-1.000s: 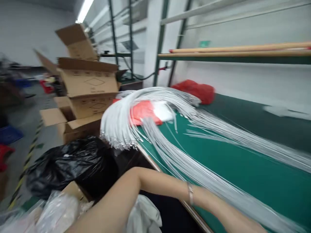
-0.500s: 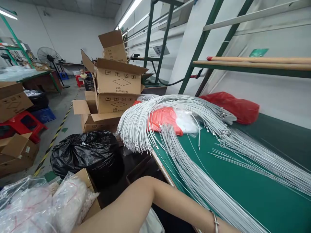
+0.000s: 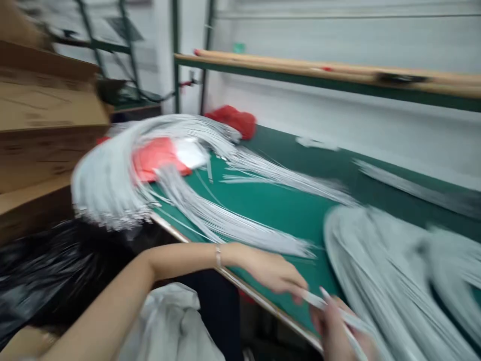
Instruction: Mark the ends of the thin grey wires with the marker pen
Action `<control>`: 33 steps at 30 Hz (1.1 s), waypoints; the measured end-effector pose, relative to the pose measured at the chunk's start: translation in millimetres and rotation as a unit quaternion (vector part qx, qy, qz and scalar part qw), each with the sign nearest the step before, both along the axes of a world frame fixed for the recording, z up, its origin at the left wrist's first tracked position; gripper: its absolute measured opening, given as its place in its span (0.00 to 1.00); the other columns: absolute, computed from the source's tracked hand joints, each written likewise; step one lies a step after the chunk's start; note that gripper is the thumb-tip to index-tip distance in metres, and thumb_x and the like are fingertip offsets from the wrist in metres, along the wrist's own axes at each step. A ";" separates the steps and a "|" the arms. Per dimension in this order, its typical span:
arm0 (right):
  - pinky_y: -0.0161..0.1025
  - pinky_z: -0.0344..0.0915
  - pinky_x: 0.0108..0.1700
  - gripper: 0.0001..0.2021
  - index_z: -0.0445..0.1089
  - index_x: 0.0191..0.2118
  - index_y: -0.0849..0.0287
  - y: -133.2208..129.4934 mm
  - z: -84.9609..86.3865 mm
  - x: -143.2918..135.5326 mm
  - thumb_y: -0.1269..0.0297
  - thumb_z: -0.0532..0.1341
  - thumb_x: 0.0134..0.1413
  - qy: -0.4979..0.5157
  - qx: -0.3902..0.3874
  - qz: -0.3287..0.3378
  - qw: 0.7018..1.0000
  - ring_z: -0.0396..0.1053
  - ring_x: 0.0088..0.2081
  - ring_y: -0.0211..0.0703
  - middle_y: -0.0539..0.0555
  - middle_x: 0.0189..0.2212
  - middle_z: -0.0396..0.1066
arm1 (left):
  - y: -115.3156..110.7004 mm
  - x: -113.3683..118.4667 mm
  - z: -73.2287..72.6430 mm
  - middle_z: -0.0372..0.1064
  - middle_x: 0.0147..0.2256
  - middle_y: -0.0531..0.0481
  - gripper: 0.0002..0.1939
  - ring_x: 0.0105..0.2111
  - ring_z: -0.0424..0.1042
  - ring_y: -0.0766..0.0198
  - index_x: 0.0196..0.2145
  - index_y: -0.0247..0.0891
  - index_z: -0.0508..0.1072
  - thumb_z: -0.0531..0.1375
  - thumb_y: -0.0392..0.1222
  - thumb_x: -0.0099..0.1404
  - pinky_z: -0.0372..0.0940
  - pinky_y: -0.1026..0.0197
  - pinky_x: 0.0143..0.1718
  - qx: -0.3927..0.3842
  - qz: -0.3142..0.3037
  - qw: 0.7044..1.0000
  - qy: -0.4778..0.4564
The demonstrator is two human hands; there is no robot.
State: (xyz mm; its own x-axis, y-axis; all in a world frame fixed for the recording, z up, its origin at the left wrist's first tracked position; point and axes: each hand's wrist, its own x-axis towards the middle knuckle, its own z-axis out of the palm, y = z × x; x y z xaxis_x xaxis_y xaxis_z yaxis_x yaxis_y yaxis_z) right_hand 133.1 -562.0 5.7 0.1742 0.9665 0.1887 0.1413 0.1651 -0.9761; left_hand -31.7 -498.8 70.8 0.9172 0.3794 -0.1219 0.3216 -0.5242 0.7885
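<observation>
My left hand (image 3: 276, 271), with a bracelet at the wrist, reaches over the near edge of the green table (image 3: 259, 205). Its fingers pinch one end of a thin bundle of white cables (image 3: 317, 301). Close by at the bottom, my right hand (image 3: 334, 326) is closed around the same cables, its thumb raised. Both hands are blurred, so the number of strands is unclear. A sheaf of white cables (image 3: 233, 215) lies behind my left hand. To the right of my right hand are thick looped cable bundles (image 3: 383, 260).
A large arched cable bundle (image 3: 105, 175) hangs over the table's left end, beside a red bag (image 3: 158, 155). Cardboard boxes (image 3: 48, 110) and a black plastic bag (image 3: 48, 271) stand at left. A shelf (image 3: 300, 75) runs above the table's back.
The view has swung right and down. Both hands, out of frame before, now show with white cables between them, and the looped bundles on the right have come into sight.
</observation>
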 end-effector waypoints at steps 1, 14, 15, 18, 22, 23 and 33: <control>0.35 0.68 0.29 0.13 0.69 0.36 0.61 -1.7 -5.3 6.8 0.55 0.59 0.61 -0.012 -0.002 -0.009 1.000 0.68 0.28 0.35 0.50 0.30 0.70 | 1.9 -0.3 -1.8 0.71 0.32 0.50 0.13 0.30 0.69 0.65 0.33 0.36 0.72 0.50 0.40 0.71 0.62 0.64 0.35 0.024 -0.011 1.000 0.006; 0.35 0.51 0.24 0.22 0.55 0.18 0.56 -1.9 -13.0 16.7 0.50 0.55 0.59 -0.016 -0.004 0.031 0.999 0.55 0.19 0.35 0.45 0.13 0.56 | 0.4 17.5 -5.8 0.72 0.29 0.53 0.13 0.30 0.69 0.67 0.35 0.37 0.75 0.52 0.41 0.71 0.56 0.66 0.33 0.153 0.074 0.985 -0.035; 0.35 0.51 0.24 0.22 0.55 0.18 0.56 -2.0 -13.3 16.9 0.51 0.55 0.59 -0.014 -0.002 0.029 0.999 0.54 0.18 0.34 0.45 0.13 0.55 | 1.3 17.5 -6.1 0.73 0.31 0.53 0.12 0.32 0.69 0.66 0.36 0.37 0.75 0.53 0.41 0.70 0.57 0.66 0.35 0.163 0.071 0.983 -0.043; 0.35 0.52 0.25 0.23 0.54 0.16 0.56 -0.7 -14.8 16.3 0.51 0.56 0.58 -0.012 0.003 0.026 1.000 0.54 0.18 0.34 0.44 0.12 0.55 | 1.9 17.5 -7.7 0.74 0.33 0.53 0.09 0.32 0.70 0.67 0.37 0.37 0.75 0.56 0.39 0.69 0.57 0.67 0.35 0.146 0.087 0.984 -0.051; 0.35 0.55 0.26 0.24 0.55 0.16 0.56 -0.3 -17.8 16.1 0.49 0.54 0.59 -0.015 0.006 0.026 1.000 0.54 0.16 0.34 0.44 0.11 0.56 | -1.8 18.0 -9.5 0.74 0.31 0.54 0.08 0.29 0.70 0.68 0.37 0.37 0.75 0.55 0.36 0.67 0.57 0.67 0.32 0.124 0.115 0.984 -0.045; 0.35 0.56 0.26 0.24 0.55 0.17 0.55 -0.6 -18.5 16.4 0.49 0.54 0.59 -0.016 0.007 0.025 1.000 0.54 0.16 0.33 0.44 0.11 0.56 | -2.9 18.1 -9.5 0.74 0.31 0.53 0.08 0.29 0.70 0.67 0.36 0.36 0.75 0.55 0.35 0.68 0.57 0.67 0.32 0.130 0.112 0.984 -0.046; 0.37 0.59 0.31 0.25 0.55 0.15 0.55 -2.0 -21.7 14.0 0.50 0.54 0.60 -0.036 0.024 0.013 0.999 0.55 0.16 0.34 0.44 0.11 0.55 | -2.3 17.2 -11.3 0.73 0.30 0.52 0.09 0.29 0.69 0.66 0.33 0.36 0.75 0.55 0.36 0.68 0.55 0.67 0.31 0.166 0.055 0.984 -0.032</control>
State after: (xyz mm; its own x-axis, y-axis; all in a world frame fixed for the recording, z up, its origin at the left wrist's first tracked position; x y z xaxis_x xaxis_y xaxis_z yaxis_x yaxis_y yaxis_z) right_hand 147.1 -564.0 -16.0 0.1324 0.9604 0.2453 0.2065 0.2153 -0.9545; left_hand -14.5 -501.2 59.5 0.8696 0.4868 0.0824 0.3468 -0.7211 0.5997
